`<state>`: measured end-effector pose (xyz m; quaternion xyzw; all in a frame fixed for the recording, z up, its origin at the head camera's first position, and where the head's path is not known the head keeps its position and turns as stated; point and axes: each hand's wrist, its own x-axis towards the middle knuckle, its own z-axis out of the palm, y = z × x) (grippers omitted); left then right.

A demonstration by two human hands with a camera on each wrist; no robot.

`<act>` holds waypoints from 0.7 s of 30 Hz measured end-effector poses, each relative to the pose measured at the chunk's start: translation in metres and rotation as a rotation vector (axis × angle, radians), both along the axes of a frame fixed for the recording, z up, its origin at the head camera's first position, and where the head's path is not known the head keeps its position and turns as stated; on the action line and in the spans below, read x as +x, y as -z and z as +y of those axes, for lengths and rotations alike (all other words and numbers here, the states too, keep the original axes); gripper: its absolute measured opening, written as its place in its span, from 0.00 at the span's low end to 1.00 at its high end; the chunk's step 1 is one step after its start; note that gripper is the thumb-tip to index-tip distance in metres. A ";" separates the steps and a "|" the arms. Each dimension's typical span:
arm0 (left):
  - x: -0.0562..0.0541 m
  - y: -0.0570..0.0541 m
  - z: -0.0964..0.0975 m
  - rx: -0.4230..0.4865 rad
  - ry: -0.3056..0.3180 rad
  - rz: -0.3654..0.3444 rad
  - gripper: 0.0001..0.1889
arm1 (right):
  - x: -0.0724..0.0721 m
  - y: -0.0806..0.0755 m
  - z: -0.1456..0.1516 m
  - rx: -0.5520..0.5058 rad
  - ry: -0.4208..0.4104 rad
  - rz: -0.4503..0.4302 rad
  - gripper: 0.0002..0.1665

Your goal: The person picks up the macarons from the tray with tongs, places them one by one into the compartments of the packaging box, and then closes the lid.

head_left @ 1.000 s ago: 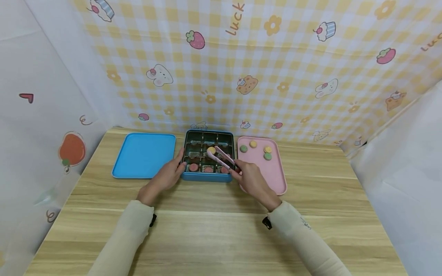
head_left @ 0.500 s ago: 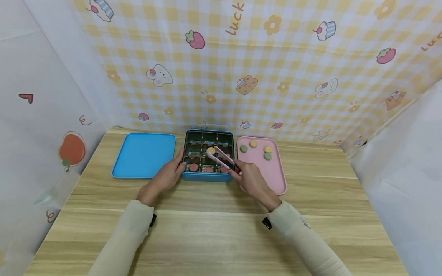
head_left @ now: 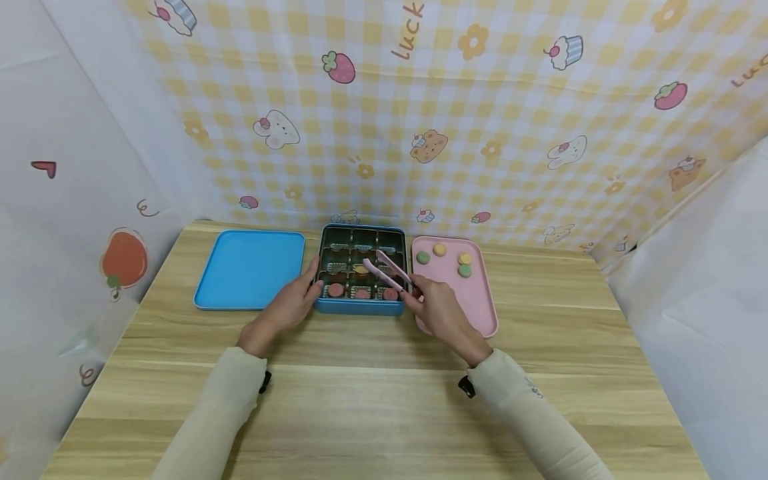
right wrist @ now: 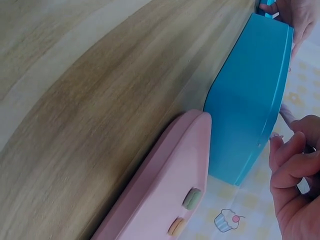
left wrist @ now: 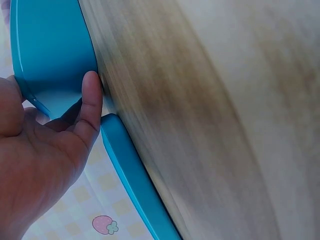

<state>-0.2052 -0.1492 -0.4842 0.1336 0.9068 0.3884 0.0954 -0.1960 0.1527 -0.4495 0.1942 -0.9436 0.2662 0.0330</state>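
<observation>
The wood-grained surface [head_left: 372,413] carries the same layout as half a second ago: the blue tray [head_left: 252,270] on the left, the pink tray [head_left: 474,303] on the right, and the compartmented blue box [head_left: 360,307] between them, all three in place.

The left hand [head_left: 292,303] matches its earlier pose, clamped on the near left corner of the box, thumb at the rim and fingers along the outer wall. The right hand [head_left: 443,310] has shifted slightly to the right; its fingers are curled around the handle end of the pink tongs [head_left: 383,276].

The tongs have moved a little with it, to the right and away from the person. Their tips stand apart over the middle of the box.

The yellow macaron [head_left: 361,269], between those tips in the earlier frame, now sits lower, in the centre compartment, just beside the left tip. Pink macarons [head_left: 336,290] fill the near row, one per compartment, as before. On the pink tray, yellow macarons [head_left: 440,249] and green macarons [head_left: 423,257] lie unmoved near the far end.
</observation>
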 end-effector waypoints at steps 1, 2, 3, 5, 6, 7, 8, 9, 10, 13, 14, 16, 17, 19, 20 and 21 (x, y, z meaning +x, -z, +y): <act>0.000 0.000 0.000 -0.002 0.001 0.002 0.33 | -0.001 0.000 0.001 -0.003 0.005 0.006 0.05; 0.000 0.000 0.000 -0.003 0.002 0.003 0.33 | -0.001 0.000 0.003 -0.007 0.010 0.012 0.05; -0.001 0.000 0.000 -0.005 0.000 0.002 0.33 | -0.001 0.000 0.004 -0.011 0.015 0.014 0.05; -0.001 0.000 0.000 -0.008 -0.002 0.002 0.33 | -0.002 0.000 0.008 -0.022 0.027 0.013 0.05; -0.001 0.000 0.000 -0.007 -0.005 0.000 0.33 | -0.002 0.000 0.010 -0.029 0.034 0.015 0.05; -0.001 0.000 0.000 -0.006 -0.007 -0.002 0.33 | -0.002 0.001 0.012 -0.036 0.040 0.015 0.05; -0.001 -0.001 0.000 -0.005 -0.008 -0.004 0.33 | -0.003 0.001 0.015 -0.042 0.048 0.016 0.05; -0.001 -0.001 0.000 -0.008 -0.007 -0.002 0.33 | -0.003 0.001 0.017 -0.046 0.058 0.017 0.05; -0.002 -0.001 0.000 -0.009 -0.006 -0.001 0.33 | -0.004 0.002 0.020 -0.048 0.067 0.021 0.05; -0.002 -0.001 0.001 -0.012 -0.003 0.004 0.33 | -0.005 0.002 0.029 -0.056 0.089 0.044 0.05; -0.001 -0.001 0.001 -0.012 -0.003 0.005 0.33 | -0.006 0.003 0.032 -0.056 0.098 0.052 0.05; -0.001 0.000 0.001 -0.011 -0.006 0.003 0.33 | -0.007 0.003 0.037 -0.054 0.110 0.072 0.05; -0.001 0.000 0.001 -0.012 -0.006 0.004 0.33 | -0.008 0.004 0.040 -0.052 0.115 0.083 0.05; -0.001 0.000 0.001 -0.012 -0.007 0.000 0.33 | -0.009 0.006 0.046 -0.045 0.124 0.099 0.06; -0.001 -0.001 0.001 -0.012 -0.008 -0.005 0.33 | -0.009 0.007 0.049 -0.044 0.130 0.102 0.06; -0.001 0.000 0.001 -0.013 -0.008 -0.008 0.33 | -0.010 0.008 0.051 -0.044 0.136 0.104 0.06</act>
